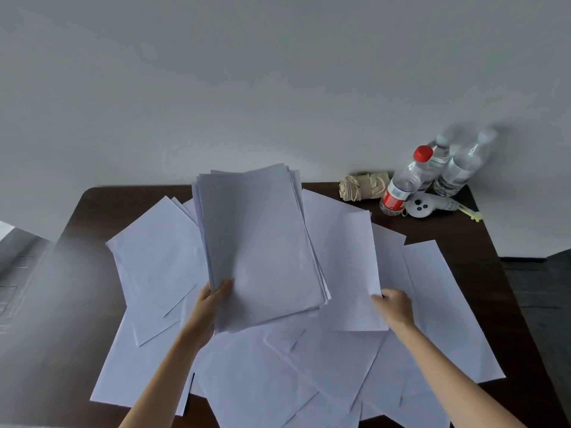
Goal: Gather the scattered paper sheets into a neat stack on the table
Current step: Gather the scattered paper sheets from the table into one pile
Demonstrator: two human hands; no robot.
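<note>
On my feed, far left, bare dark table (pixel 92 211), and then the loose sheets (pixel 154 257) begin, white pages lying fanned and overlapping flat on the wood, spreading across to the near edge. Moving in, the left hand (pixel 213 299) is clamped on the stack (pixel 259 242): thumb on the top page, fingers curled underneath at its lower left corner. The stack is lifted off the table and tilted up towards the camera, above the middle of the scattered pages, and its edges are ragged, with a few corners poking out along the right side and the top. Just right of it is a single sheet (pixel 349 267), and the right hand (pixel 395 307) pinches its right edge low down, thumb on the page. More loose pages lie beneath and beyond that hand, out towards the right side of the table. Up in the far right corner, against the wall, I see a beige folded bundle (pixel 361 186), a red-capped bottle (pixel 404 183) leaning, two clear bottles (pixel 463 168) behind it and a small white gadget (pixel 423 206) lying beside them.
</note>
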